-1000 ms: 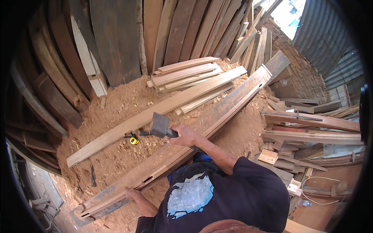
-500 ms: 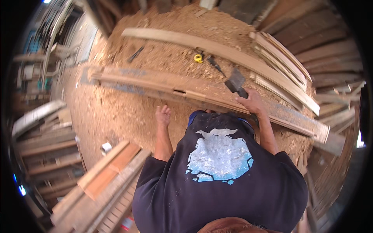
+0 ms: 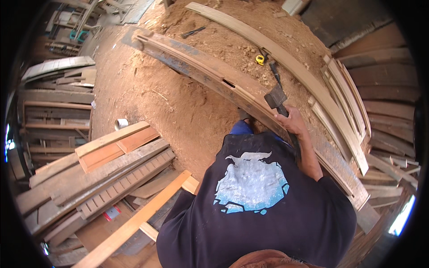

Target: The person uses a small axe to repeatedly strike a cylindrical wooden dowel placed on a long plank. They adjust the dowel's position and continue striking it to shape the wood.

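Observation:
My right hand [image 3: 292,121] is wrapped round the handle of a dark, block-headed mallet [image 3: 275,96]. The mallet is held over a long wooden workpiece [image 3: 192,61], whose upper face has a short dark slot [image 3: 229,83]. This timber lies slantwise in front of me on a wider weathered beam [image 3: 337,154]. My left hand is out of sight; its sleeve [image 3: 178,209] hangs by my left side. Beyond the mallet lies a dark chisel-like tool [image 3: 275,73], and near it a yellow tape measure [image 3: 259,59].
Sawdust and shavings cover the ground [image 3: 152,98]. A long pale plank [image 3: 286,62] lies beyond the workpiece, with several strips [image 3: 342,98] at the right. Stacked boards [image 3: 111,167] and a light wooden frame [image 3: 147,214] stand at my left. A white roll [image 3: 120,123] sits beside the stack.
My view has turned leftward, so the beam now slants more steeply and the stacked boards show more. My left hand has dropped back out of sight. My right hand keeps hold of the mallet.

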A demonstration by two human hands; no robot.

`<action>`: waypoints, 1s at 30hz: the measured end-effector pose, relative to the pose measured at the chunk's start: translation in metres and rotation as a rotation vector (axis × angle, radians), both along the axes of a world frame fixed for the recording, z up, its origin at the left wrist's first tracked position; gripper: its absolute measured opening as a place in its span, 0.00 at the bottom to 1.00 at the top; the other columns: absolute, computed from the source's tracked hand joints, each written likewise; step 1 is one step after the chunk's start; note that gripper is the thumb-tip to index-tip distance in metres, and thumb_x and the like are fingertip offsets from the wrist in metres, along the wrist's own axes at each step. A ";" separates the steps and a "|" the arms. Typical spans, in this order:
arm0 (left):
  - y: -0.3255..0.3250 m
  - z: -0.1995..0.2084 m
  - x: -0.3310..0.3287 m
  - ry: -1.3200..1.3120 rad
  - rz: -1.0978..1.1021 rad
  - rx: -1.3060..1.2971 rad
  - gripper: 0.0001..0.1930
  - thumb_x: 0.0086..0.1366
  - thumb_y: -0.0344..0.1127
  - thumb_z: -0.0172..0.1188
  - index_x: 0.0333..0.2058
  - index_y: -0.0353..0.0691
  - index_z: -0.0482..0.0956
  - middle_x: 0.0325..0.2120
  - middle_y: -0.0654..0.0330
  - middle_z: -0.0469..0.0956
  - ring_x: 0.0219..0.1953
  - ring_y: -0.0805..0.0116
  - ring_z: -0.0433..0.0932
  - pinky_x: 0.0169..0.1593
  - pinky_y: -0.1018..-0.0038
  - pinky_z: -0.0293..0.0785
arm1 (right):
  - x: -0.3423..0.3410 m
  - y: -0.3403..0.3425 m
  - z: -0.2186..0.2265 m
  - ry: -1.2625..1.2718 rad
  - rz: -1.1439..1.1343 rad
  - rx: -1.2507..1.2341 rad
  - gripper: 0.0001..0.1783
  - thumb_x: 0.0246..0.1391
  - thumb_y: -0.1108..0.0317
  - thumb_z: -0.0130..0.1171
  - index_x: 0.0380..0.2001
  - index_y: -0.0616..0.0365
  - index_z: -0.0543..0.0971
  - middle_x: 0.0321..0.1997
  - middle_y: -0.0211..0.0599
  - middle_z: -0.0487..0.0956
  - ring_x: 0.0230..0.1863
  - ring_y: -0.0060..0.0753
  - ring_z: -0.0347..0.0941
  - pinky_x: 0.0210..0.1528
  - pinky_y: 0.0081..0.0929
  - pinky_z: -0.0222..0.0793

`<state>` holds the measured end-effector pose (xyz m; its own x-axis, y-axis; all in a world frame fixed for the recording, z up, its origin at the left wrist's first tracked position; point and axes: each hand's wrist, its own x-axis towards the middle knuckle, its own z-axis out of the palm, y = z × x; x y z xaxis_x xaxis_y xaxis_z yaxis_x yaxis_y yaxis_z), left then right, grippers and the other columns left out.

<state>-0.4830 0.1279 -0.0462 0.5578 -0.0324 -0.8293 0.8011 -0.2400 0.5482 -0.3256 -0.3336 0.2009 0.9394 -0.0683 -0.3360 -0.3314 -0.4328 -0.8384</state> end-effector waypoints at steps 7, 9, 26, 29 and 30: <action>0.003 -0.014 0.062 -0.231 0.176 -0.062 0.16 0.68 0.38 0.55 0.50 0.36 0.75 0.35 0.53 0.79 0.36 0.62 0.79 0.36 0.67 0.77 | 0.046 0.037 0.067 -0.065 0.148 -0.021 0.24 0.45 0.54 0.66 0.35 0.66 0.78 0.26 0.39 0.76 0.32 0.32 0.75 0.36 0.36 0.69; 0.016 -0.028 0.081 -0.194 0.214 -0.097 0.18 0.67 0.37 0.56 0.52 0.34 0.76 0.37 0.51 0.81 0.38 0.61 0.81 0.37 0.66 0.79 | 0.064 0.052 0.087 -0.162 0.120 -0.033 0.25 0.44 0.54 0.67 0.36 0.66 0.78 0.28 0.40 0.77 0.33 0.31 0.75 0.37 0.35 0.69; 0.236 0.027 0.354 -0.253 -0.041 0.377 0.32 0.62 0.37 0.62 0.63 0.31 0.67 0.55 0.42 0.77 0.53 0.52 0.79 0.55 0.63 0.76 | 0.298 0.228 0.018 -0.579 -0.386 0.174 0.14 0.54 0.64 0.72 0.32 0.54 0.74 0.30 0.24 0.73 0.34 0.21 0.68 0.40 0.26 0.68; 0.231 0.069 0.418 -0.357 -0.077 0.396 0.33 0.64 0.38 0.60 0.65 0.30 0.65 0.56 0.41 0.76 0.58 0.51 0.76 0.60 0.63 0.73 | 0.311 0.236 -0.012 -0.534 -0.317 0.057 0.14 0.54 0.65 0.72 0.30 0.55 0.73 0.28 0.25 0.73 0.32 0.22 0.67 0.38 0.26 0.67; 0.223 0.081 0.434 -0.403 -0.057 0.380 0.33 0.64 0.37 0.60 0.65 0.30 0.64 0.57 0.41 0.76 0.59 0.50 0.76 0.61 0.62 0.72 | 0.315 0.239 -0.014 -0.514 -0.254 0.031 0.15 0.53 0.65 0.72 0.30 0.55 0.73 0.28 0.26 0.73 0.32 0.22 0.67 0.38 0.26 0.67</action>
